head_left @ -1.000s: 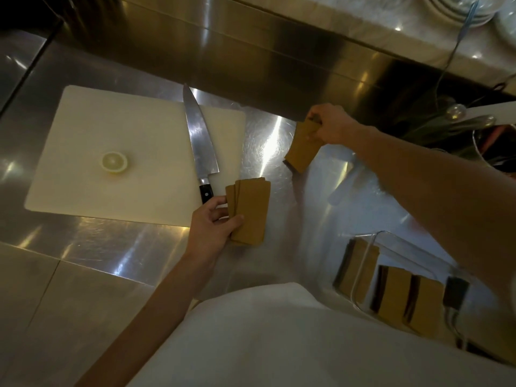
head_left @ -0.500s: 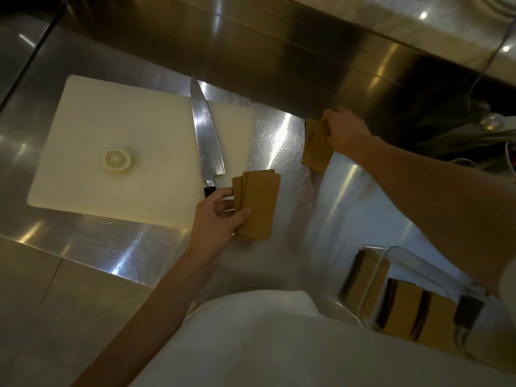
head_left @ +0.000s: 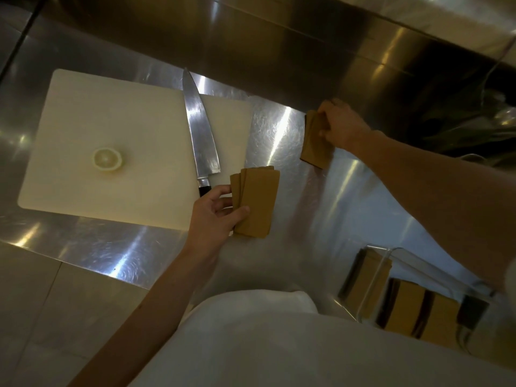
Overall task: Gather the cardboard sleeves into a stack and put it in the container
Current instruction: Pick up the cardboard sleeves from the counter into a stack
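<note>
Left hand [head_left: 216, 216] pinching a fanned set of flat brown cardboard sleeves [head_left: 255, 201] resting on the steel counter [head_left: 282, 141], at the near right corner of the cutting board [head_left: 111, 129]. Right hand [head_left: 342, 125] closed around a second sleeve bundle [head_left: 314, 150], tilted, far right by the backsplash. Chef's knife [head_left: 201, 135] lies on the board just left of the fanned set; lemon half [head_left: 107, 159] farther left. Clear container [head_left: 391, 291], near right, already holds upright sleeves. Open counter lies between the two bundles.
</note>
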